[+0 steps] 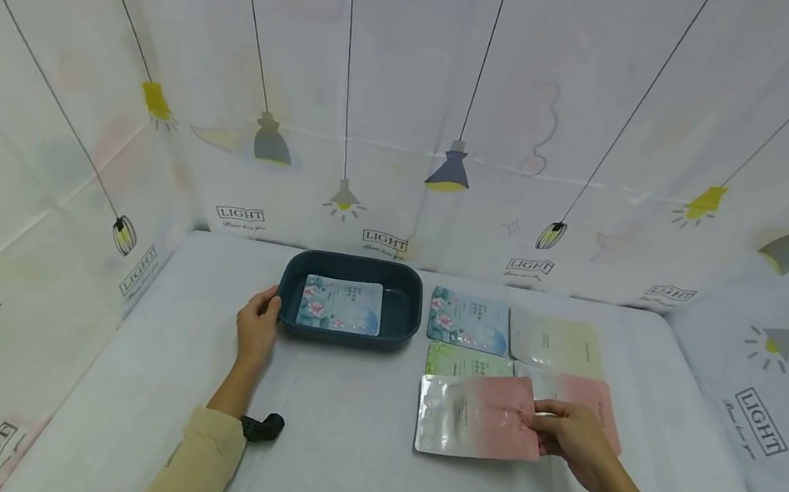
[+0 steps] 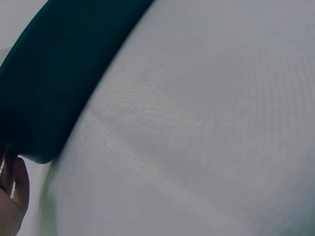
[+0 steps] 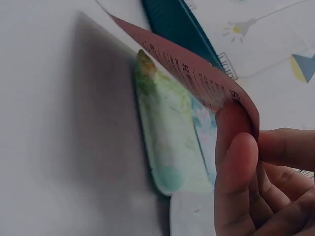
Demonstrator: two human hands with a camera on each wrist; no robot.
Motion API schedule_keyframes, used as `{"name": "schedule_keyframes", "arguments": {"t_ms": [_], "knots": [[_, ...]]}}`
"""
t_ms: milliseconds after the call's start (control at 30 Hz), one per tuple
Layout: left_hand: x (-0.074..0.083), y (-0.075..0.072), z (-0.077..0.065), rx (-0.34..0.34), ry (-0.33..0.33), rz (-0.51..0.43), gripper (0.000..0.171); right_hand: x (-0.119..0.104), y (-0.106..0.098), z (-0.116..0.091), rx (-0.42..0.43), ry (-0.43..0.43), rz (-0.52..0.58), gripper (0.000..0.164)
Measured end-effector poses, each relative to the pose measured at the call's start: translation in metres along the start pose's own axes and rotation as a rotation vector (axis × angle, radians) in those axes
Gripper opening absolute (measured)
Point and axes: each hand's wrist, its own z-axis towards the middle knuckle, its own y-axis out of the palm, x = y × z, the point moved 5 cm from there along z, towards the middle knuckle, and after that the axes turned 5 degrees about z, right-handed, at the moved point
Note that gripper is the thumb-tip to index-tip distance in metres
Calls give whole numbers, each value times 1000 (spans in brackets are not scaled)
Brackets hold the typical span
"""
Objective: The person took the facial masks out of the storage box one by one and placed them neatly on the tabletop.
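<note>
My right hand (image 1: 575,438) pinches the right edge of a pink and silver sachet (image 1: 480,418) between thumb and fingers. In the right wrist view the sachet (image 3: 182,66) is lifted and slightly bent, its printed pink side showing. Below it a green sachet (image 1: 465,363) is partly covered. At the left end of a dark teal tray (image 1: 343,339), my left hand (image 1: 257,328) rests its fingers against the outer wall. Inside the tray lies a blue floral sachet (image 1: 341,305). The left wrist view shows the fingers (image 2: 20,184) beside the tray's rounded corner (image 2: 39,142).
Right of the tray lie another blue floral sachet (image 1: 469,321), a pale yellow sachet (image 1: 558,343) and a second pink and silver sachet (image 1: 596,400). White cloth covers the table (image 1: 337,440). Lamp-printed curtains (image 1: 404,71) hang behind and on both sides.
</note>
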Motion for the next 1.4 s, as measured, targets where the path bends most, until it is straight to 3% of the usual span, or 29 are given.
{"name": "schedule_keyframes", "arguments": {"t_ms": [367,600,867,1033,1267,1400], "knots": [[-3,-5,-1,-9,9,13,36,31,12,-8,-153,55,48,40],[0,-4,1,0,7,12,36,44,21,-11,-201,81,-21,27],[0,-1,2,-6,15,16,35,51,26,-15,-226,126,-97,24],[1,-1,1,-17,23,11,35,50,24,-17,-240,104,-137,26],[-1,-1,2,-32,28,0,37,42,16,-20,-179,127,-242,24],[-3,-2,3,-32,39,-21,37,25,12,-15,-150,114,-285,26]]}}
